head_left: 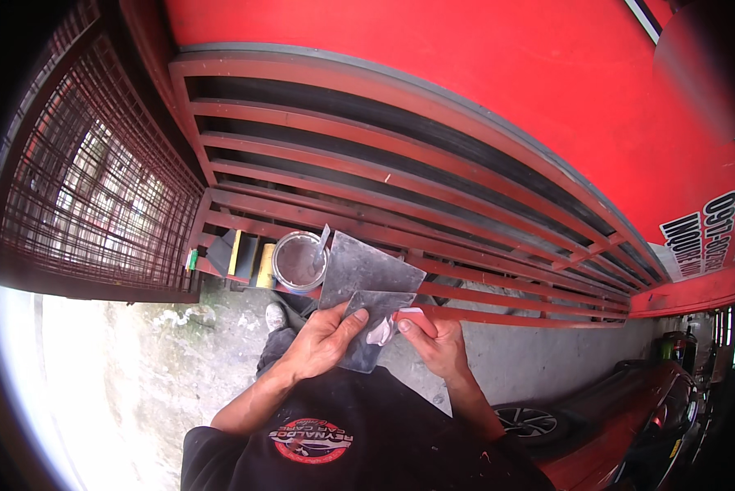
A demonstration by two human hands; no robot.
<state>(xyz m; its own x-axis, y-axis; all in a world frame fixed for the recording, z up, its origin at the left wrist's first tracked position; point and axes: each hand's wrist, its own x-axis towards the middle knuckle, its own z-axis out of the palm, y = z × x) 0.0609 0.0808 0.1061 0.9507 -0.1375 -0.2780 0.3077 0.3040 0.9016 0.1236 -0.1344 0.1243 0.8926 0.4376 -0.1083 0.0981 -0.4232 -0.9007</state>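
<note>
My left hand (325, 337) is closed on the edge of a small grey plate (366, 358), its thumb lying on top. A smear of pale pinkish paste (380, 331) sits on that plate. In my right hand (441, 348), fingers wrapped round, is a small red object (419, 321) with a pale end, held close beside the paste; its exact kind I cannot make out. Behind the small plate lies a larger grey sheet (369, 266) on the slatted rack. Left of it stands an open round can (294, 260) with greyish contents and a flat blade (325, 244) at its rim.
A dark red metal slatted rack (367, 168) spans the front, below a red panel (433, 49). Beside the can are a yellow block (266, 266) and a small green-and-white item (191, 260). Wire mesh (97, 172) rises at left. A dark red car (605, 421) stands at lower right.
</note>
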